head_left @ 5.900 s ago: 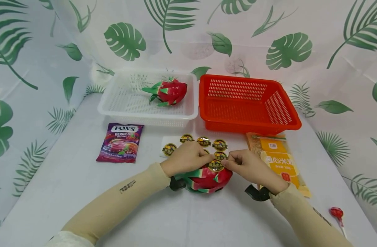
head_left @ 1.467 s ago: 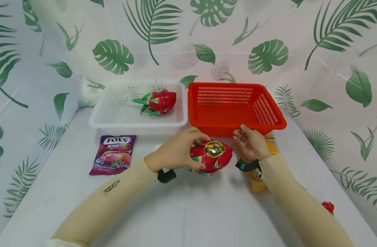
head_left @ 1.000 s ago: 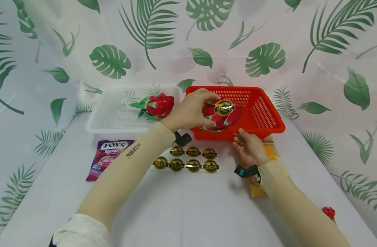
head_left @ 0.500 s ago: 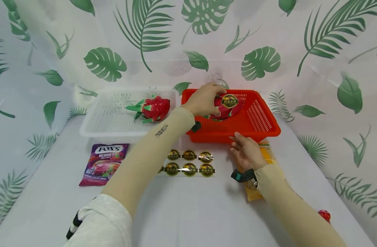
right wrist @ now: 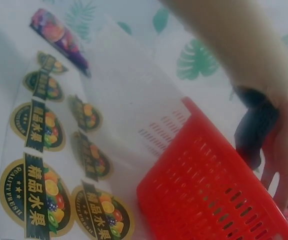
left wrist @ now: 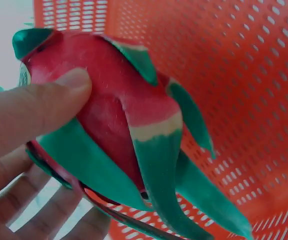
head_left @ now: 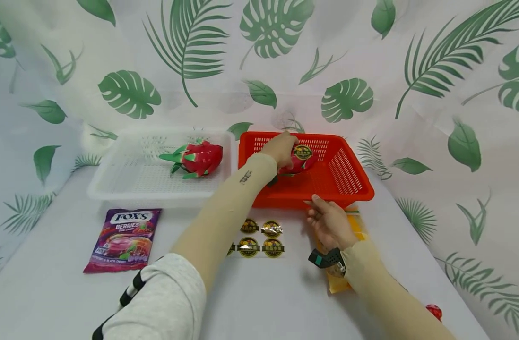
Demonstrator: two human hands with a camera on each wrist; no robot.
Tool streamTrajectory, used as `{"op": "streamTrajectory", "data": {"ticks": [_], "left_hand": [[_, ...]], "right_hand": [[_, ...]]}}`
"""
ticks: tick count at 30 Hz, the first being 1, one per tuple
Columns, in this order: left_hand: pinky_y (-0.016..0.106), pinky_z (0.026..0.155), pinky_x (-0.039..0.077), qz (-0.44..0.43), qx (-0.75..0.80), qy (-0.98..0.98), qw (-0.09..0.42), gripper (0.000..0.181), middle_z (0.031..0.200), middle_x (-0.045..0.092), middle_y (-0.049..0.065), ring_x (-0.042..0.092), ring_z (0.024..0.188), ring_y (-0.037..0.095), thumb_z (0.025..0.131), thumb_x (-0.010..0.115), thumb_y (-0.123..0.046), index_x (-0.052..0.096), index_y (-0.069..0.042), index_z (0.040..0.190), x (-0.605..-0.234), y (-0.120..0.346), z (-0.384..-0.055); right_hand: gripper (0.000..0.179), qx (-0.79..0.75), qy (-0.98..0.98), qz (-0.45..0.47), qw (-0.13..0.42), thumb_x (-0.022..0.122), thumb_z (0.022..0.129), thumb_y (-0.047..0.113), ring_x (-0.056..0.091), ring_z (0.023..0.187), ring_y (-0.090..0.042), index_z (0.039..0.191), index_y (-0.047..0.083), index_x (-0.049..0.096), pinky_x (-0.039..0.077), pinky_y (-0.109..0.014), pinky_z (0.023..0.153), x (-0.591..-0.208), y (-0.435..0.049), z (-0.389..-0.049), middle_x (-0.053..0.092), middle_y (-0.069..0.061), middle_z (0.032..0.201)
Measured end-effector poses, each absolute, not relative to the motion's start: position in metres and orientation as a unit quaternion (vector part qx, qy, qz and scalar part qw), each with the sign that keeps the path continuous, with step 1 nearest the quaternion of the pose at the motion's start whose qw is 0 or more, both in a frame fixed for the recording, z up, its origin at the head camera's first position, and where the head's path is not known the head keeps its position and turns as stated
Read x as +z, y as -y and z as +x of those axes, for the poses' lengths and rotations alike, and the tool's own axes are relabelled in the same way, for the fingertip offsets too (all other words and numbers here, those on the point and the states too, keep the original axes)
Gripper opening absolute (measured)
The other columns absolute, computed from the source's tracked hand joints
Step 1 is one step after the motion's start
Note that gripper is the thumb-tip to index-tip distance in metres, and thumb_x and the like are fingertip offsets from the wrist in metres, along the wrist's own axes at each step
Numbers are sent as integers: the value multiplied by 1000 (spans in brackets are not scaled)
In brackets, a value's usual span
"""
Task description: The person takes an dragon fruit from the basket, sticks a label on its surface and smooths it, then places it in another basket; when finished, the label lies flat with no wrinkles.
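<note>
My left hand (head_left: 281, 148) grips a red dragon fruit (head_left: 303, 165) with green leafy scales, inside the red plastic basket (head_left: 346, 167). A round black-and-gold sticker (head_left: 303, 152) is on the fruit's upper side. In the left wrist view, the thumb lies across the dragon fruit (left wrist: 109, 95) and the other fingers reach beneath it; the perforated basket wall is behind. Just in front of the basket, my right hand (head_left: 331, 222) holds nothing, its fingers loosely bent and palm turned inward. Near it on the table lies a sheet of matching stickers (head_left: 261, 236), partly hidden by my left arm.
A white basket (head_left: 136, 186) with another dragon fruit (head_left: 202, 158) stands left of the red one. A purple candy bag (head_left: 123, 241) lies front left. A yellow food packet (head_left: 339, 283) is partly under my right arm, and a red lollipop (head_left: 434, 311) sits front right.
Earlier both hands were at the sticker on the dragon fruit over the table. My left hand has since carried the fruit up into the red basket; my right hand moved to the basket's front.
</note>
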State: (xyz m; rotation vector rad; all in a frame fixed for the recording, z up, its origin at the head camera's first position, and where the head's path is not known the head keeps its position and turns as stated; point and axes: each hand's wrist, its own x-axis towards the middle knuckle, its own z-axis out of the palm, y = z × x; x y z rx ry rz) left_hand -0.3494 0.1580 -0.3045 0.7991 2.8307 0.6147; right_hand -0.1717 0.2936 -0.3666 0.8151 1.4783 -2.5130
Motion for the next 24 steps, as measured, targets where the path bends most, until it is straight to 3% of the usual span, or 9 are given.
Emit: {"op": "streamTrajectory", "data": {"ticks": [7, 14, 18, 24], "left_hand": [[35, 119, 45, 250, 185, -947, 80, 69, 149, 50, 5, 54, 131, 19, 90, 80, -15, 50, -16, 152, -323, -167, -365], [34, 117, 45, 260, 166, -945, 106, 57, 156, 43, 10, 51, 139, 22, 100, 63, -10, 44, -11, 155, -328, -172, -364], [36, 120, 42, 261, 161, -947, 95, 54, 154, 46, 11, 51, 140, 24, 102, 60, -13, 44, -9, 153, -328, -175, -363], [41, 122, 41, 238, 161, -952, 103, 61, 162, 40, 9, 45, 148, 26, 104, 58, -18, 34, -10, 159, -334, -181, -371]], "right_hand": [[31, -827, -487, 278, 42, 70, 98, 36, 54, 89, -14, 114, 21, 48, 51, -21, 82, -370, -292, -170, 77, 7, 104], [30, -827, -489, 274, 42, 69, 99, 36, 55, 84, -13, 111, 21, 47, 52, -21, 78, -374, -293, -168, 78, 7, 101], [30, -825, -492, 276, 34, 68, 99, 36, 55, 83, -13, 112, 21, 46, 52, -21, 77, -374, -294, -167, 77, 6, 102], [25, -809, -530, 253, 36, 60, 105, 34, 55, 80, -10, 113, 18, 44, 51, -19, 75, -373, -295, -168, 74, 9, 97]]}}
